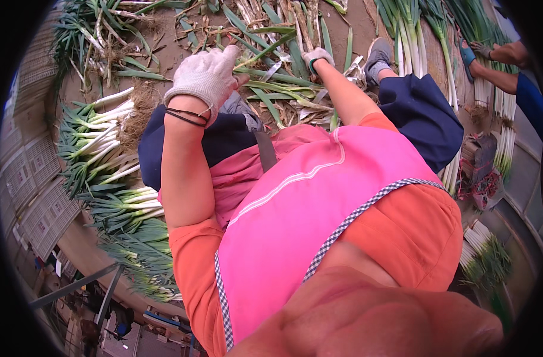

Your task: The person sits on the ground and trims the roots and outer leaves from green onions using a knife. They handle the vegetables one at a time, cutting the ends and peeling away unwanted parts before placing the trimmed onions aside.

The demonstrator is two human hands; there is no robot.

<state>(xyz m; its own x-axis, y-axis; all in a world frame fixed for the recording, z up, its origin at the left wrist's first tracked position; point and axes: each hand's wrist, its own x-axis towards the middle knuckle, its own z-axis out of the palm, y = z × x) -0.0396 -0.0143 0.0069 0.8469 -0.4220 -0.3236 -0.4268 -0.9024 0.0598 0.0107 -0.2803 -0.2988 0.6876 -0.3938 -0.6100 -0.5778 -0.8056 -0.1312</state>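
Note:
My left hand (204, 78), in a whitish knit glove with a bare thumb tip, is raised above the leaf litter. Its fingers are partly hidden, and a yellow-green leek leaf (269, 50) runs close by them; whether it grips that leaf is unclear. Farther right, my gloved right hand (318, 57) closes around the near end of brownish, untrimmed leek stalks (302, 26). Between my feet lie stripped leek leaves (282, 89) and pale peelings (314, 111). More untrimmed leeks (253, 13) stretch away beyond both hands.
Cleaned leeks with roots (104, 129) line my left side, above more bundles (137, 205). A rooty leek heap (97, 40) sits far left. White-stemmed leeks (407, 40) lie beyond my right shoe (378, 56). At far right, another person's gloved hand (481, 50) touches leeks.

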